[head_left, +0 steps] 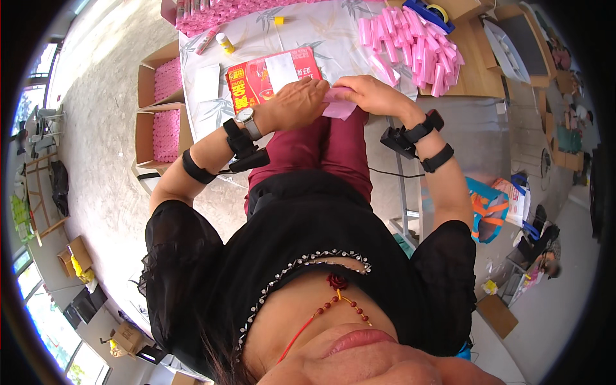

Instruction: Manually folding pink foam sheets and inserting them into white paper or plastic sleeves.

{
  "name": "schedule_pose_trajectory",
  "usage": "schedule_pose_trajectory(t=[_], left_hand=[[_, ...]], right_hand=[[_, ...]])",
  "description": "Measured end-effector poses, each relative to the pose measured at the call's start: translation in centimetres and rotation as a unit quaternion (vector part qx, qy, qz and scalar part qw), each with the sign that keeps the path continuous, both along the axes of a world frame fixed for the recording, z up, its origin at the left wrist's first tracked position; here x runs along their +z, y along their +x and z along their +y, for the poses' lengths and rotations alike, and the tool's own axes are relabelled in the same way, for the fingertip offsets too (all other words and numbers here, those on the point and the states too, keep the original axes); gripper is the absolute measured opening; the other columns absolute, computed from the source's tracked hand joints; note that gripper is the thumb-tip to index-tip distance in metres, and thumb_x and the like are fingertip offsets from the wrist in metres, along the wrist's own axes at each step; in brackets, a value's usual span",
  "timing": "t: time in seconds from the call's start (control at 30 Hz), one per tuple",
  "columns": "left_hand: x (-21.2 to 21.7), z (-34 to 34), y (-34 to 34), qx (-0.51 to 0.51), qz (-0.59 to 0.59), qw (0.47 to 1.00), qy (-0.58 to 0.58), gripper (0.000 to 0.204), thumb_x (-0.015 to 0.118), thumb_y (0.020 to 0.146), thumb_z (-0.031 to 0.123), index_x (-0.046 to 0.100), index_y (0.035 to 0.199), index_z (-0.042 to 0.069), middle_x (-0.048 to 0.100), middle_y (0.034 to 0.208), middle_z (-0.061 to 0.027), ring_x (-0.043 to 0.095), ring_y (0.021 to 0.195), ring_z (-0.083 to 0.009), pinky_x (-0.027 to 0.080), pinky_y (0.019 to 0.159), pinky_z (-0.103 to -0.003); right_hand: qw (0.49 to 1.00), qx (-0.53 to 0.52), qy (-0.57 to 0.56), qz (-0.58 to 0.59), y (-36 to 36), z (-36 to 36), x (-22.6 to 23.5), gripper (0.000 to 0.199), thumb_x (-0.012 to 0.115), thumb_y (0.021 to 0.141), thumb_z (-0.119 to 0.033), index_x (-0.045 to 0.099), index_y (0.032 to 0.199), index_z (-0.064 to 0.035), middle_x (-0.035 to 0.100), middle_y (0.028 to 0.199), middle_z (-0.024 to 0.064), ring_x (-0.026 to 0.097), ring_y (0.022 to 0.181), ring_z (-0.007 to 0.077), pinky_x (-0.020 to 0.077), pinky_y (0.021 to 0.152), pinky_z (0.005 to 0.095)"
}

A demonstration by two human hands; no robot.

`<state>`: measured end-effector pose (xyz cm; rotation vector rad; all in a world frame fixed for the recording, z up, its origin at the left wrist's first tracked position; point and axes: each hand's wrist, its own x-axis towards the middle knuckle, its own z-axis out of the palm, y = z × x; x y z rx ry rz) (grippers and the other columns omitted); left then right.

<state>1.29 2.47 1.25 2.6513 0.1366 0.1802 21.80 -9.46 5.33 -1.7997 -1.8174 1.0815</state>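
My right hand [375, 96] pinches a thin pink sheet [340, 110] between thumb and fingers, at the table's near edge above my lap. My left hand [295, 102], with a watch on its wrist, lies palm down with its fingers stretched toward the sheet; the fingertips are partly hidden. Under that hand is a flat red and yellow printed box or board [256, 80], and a white paper slip [281, 70] rests on it. Beyond stand a white glue stick [225, 44] without its cap and a pink tube [206, 41]; a yellow cap [278, 20] lies farther back.
Many pink wrapped rolls [414, 42] are heaped at the table's right, beside a blue tape dispenser [431, 14]. More pink pieces [221, 14] fill the far left. Two cardboard boxes [144, 122] of pink pieces stand left of the table. A white paper stack [206, 83] lies nearby.
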Motion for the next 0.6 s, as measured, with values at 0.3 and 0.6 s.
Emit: schedule_pose_trajectory(t=[0.3, 0.6], left_hand=[[1.4, 1.9, 0.4, -0.050, 0.059, 0.994, -0.073, 0.031, 0.062, 0.094, 0.026, 0.052, 0.102, -0.002, 0.067, 0.078, -0.0225, 0.068, 0.079, -0.0414, 0.053, 0.076, -0.050], [1.2, 2.2, 0.6, -0.018, 0.022, 1.000, -0.003, 0.028, 0.065, 0.093, 0.023, 0.058, 0.101, -0.003, 0.067, 0.082, -0.0231, 0.067, 0.081, -0.0421, 0.051, 0.074, -0.050]], right_hand=[[0.977, 0.073, 0.151, -0.132, -0.9, -1.0, -1.9, 0.028, 0.070, 0.092, -0.015, 0.055, 0.108, 0.0016, 0.063, 0.103, 0.0202, 0.062, 0.101, 0.0389, 0.0497, 0.088, 0.0470], [0.959, 0.062, 0.228, -0.155, -1.5, -0.7, -2.0, 0.023, 0.066, 0.091, -0.008, 0.054, 0.107, 0.0017, 0.059, 0.103, 0.0185, 0.062, 0.102, 0.0364, 0.0530, 0.086, 0.0438]])
